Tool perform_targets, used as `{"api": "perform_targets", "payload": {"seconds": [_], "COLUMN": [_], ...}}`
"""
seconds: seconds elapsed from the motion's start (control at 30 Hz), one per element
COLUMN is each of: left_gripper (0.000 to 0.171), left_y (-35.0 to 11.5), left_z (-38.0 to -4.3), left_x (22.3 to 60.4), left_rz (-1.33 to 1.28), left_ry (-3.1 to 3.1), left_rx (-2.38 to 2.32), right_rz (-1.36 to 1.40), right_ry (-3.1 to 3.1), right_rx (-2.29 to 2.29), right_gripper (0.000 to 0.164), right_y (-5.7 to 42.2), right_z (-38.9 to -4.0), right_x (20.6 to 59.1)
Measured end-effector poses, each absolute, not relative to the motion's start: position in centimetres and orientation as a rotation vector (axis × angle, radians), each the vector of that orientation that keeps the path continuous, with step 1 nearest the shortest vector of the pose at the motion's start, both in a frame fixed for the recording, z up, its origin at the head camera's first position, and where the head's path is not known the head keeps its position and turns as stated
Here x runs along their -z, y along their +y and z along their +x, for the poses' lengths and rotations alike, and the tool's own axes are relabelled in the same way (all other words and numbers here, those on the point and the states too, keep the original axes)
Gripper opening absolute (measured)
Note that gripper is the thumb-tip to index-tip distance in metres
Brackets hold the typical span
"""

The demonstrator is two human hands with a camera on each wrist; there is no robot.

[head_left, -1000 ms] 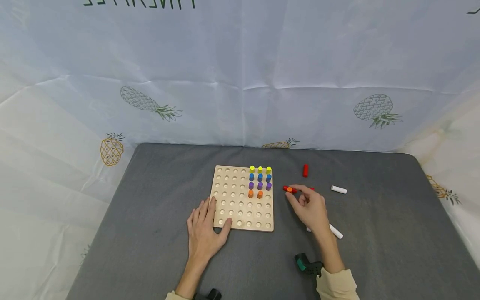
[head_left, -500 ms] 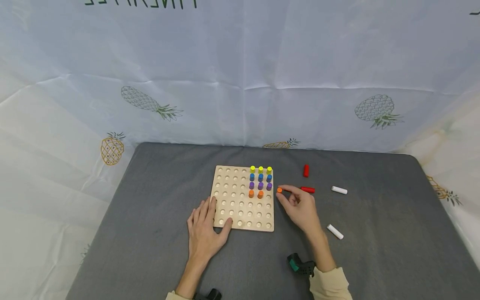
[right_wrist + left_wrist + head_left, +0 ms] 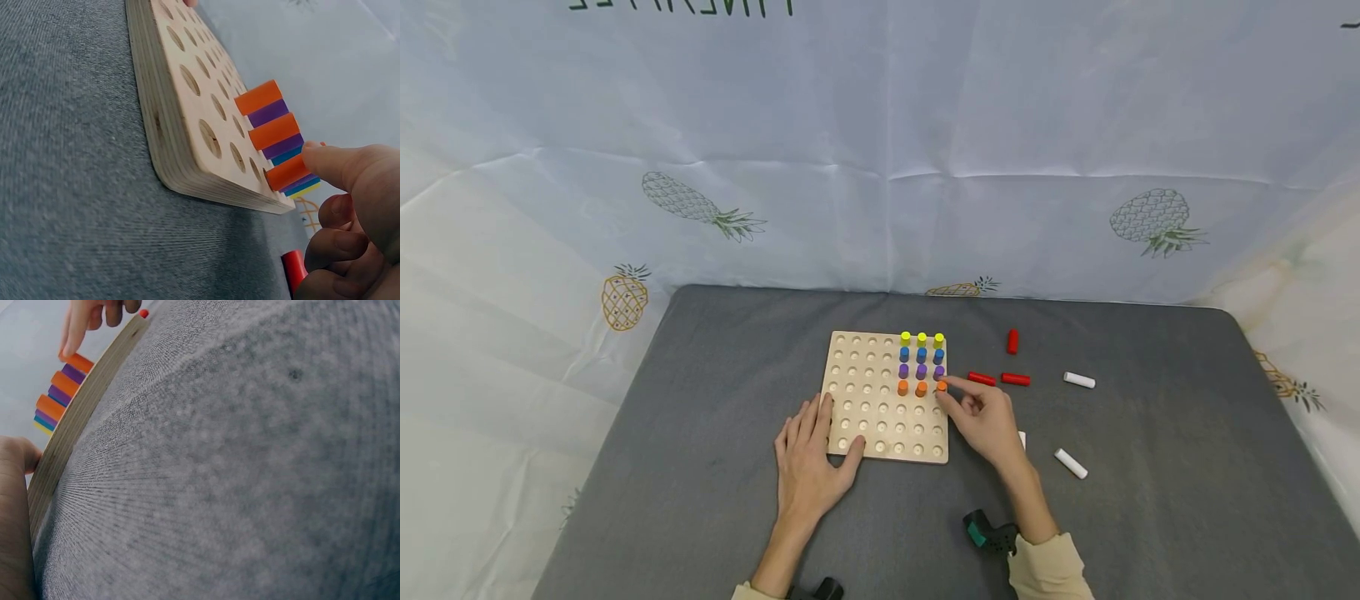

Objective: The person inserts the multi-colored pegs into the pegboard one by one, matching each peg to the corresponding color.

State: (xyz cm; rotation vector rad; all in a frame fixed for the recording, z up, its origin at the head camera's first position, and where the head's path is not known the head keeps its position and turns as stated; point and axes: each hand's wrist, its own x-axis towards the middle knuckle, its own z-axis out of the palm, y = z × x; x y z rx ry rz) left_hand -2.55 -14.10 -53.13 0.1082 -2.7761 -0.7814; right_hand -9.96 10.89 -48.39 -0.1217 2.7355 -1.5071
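A square wooden pegboard [image 3: 865, 417] with rows of round holes lies on the table. Yellow, blue, purple and orange pegs stand upright in its far right part, three of each colour. My right hand [image 3: 981, 417] pinches the rightmost orange peg [image 3: 289, 172] between thumb and forefinger; in the right wrist view the peg's lower end sits in a hole at the board's edge. The other right fingers curl inward. My left hand [image 3: 808, 467] rests at the board's near left corner, fingers along the left edge and thumb on the near edge.
Right of the board lie red pegs, one [image 3: 1012, 342] farther back and two [image 3: 1016, 379] beside my right hand. White pegs [image 3: 1078, 380] lie farther right and nearer, one partly behind my right wrist. A white pineapple-print cloth [image 3: 887, 167] hangs behind the grey table [image 3: 700, 375].
My right hand has moved left with the orange peg, from above the red pegs to the end hole of the orange row. The left hand has stayed in place.
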Motion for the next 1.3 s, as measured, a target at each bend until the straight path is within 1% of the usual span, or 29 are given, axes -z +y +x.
{"api": "perform_targets", "payload": {"seconds": [0.77, 1.0, 1.3], "left_gripper": [0.081, 0.081, 0.081], "left_y": [-14.1, -14.1, -14.1], "left_z": [-2.6, -2.6, -2.6], "left_x": [53.0, 53.0, 53.1], "left_rz": [0.104, 0.106, 0.11], "left_ry": [-2.773, -2.774, -2.779], "left_rx": [0.787, 0.792, 0.783], "right_rz": [-0.142, -0.146, -0.103], "right_ry": [2.749, 2.824, 2.921], "right_rx": [1.46, 1.386, 1.267], "right_gripper": [0.03, 0.027, 0.026], "right_y": [11.0, 11.9, 13.7], "right_z": [-10.1, -10.2, -11.3], "right_x": [48.9, 49.0, 48.6]}}
